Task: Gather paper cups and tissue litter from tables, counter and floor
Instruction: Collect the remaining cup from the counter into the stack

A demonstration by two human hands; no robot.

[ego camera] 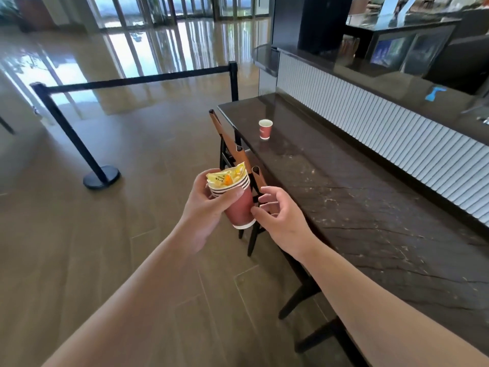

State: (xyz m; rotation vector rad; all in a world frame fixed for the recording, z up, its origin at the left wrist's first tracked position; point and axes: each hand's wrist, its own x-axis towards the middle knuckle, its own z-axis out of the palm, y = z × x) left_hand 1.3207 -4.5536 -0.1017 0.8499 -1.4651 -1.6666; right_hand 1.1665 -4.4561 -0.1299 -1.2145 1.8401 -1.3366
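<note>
My left hand (pixel 209 207) grips a stack of several nested red paper cups (pixel 239 207), tilted, with a crumpled yellow wrapper (pixel 226 177) stuffed in the top cup. My right hand (pixel 280 215) hovers just right of the stack, fingers loosely curled, its thumb tip near the lower cup wall, holding nothing. A single red paper cup (pixel 265 129) stands upright on the dark marble table (pixel 370 221), farther ahead near the table's left edge.
A wooden chair (pixel 238 154) is tucked against the table's left side. A black stanchion with a belt barrier (pixel 79 144) stands on the glossy floor to the left. A ribbed white counter front (pixel 383 128) rises behind the table.
</note>
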